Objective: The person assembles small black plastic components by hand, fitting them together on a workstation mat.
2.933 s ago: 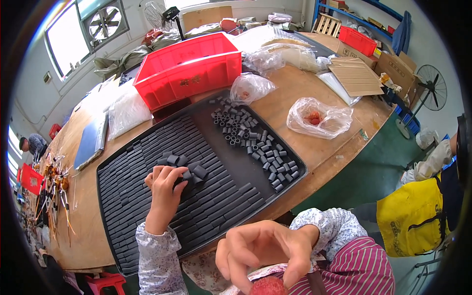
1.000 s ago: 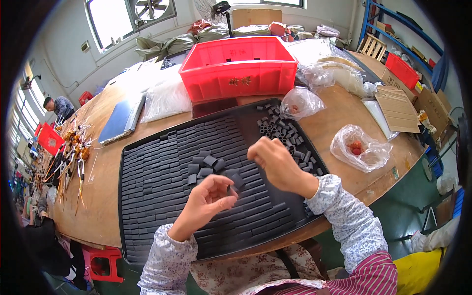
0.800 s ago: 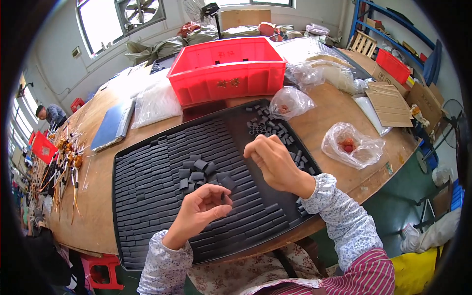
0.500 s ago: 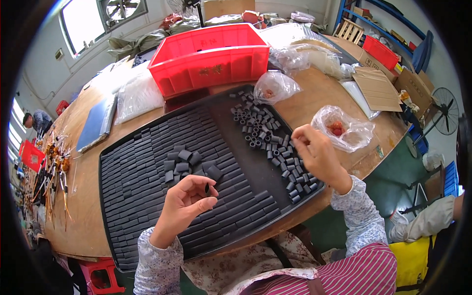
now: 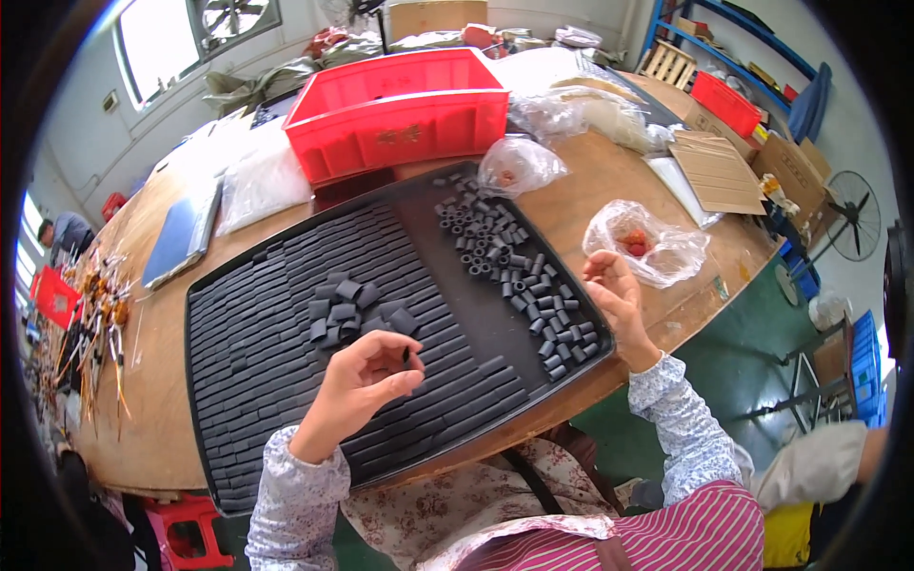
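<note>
My left hand (image 5: pixel 367 385) is pinching a small black tube piece (image 5: pixel 407 356) between thumb and fingers, above a black tray (image 5: pixel 433 271). Beneath that hand, rows of black tubes (image 5: pixel 286 314) fill the left and middle of the tray. A loose heap of wider black sleeves (image 5: pixel 345 309) lies on these rows, just beyond my left hand. My right hand (image 5: pixel 614 297) hovers at the tray's right edge, its fingers loosely bent and apart, with nothing visible in them. Beside it, short loose black tubes (image 5: pixel 524 285) are scattered along the tray's right side.
A red plastic bin (image 5: pixel 395 124) stands behind the tray. Clear plastic bags (image 5: pixel 647 243) with small reddish pieces lie to the right, near flat cardboard (image 5: pixel 719 171). Plastic-wrapped sheets (image 5: pixel 186 233) are on the left. Another person (image 5: pixel 69 233) is at the far left, and a fan (image 5: pixel 852 214) stands at right.
My right hand has shifted right off the loose tubes, and its fingers have loosened. My left hand keeps its pinch on the tube piece. The whole view has moved slightly.
</note>
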A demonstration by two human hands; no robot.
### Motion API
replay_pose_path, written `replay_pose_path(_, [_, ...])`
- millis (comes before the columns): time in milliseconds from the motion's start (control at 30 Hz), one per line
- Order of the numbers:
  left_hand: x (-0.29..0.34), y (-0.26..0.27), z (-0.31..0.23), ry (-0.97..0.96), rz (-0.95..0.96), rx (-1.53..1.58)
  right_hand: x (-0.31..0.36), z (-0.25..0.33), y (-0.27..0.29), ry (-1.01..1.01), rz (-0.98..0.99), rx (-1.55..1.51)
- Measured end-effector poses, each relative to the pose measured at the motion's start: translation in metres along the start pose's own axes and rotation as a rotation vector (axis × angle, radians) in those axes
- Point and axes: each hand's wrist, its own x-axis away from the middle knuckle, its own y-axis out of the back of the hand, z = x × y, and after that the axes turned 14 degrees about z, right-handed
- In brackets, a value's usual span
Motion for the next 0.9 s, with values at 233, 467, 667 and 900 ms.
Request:
replay_pose_path(233, [-0.001, 0.003, 0.000, 0.008, -0.042, -0.042, 0.002, 0.004, -0.015, 0.065, -0.098, 0.093])
replay_pose_path(467, [-0.003, 0.012, 0.010, -0.066, -0.036, -0.043, 0.017, 0.004, -0.016, 0.098, -0.158, 0.262])
replay_pose_path(667, [0.000, 0.021, 0.015, -0.023, -0.054, -0.144, 0.022, -0.024, 0.008, 0.141, -0.123, 0.041])
replay_pose_path(900, [-0.006, 0.031, 0.015, -0.142, -0.089, -0.105, 0.012, -0.062, 0.067, 0.186, -0.064, -0.096])
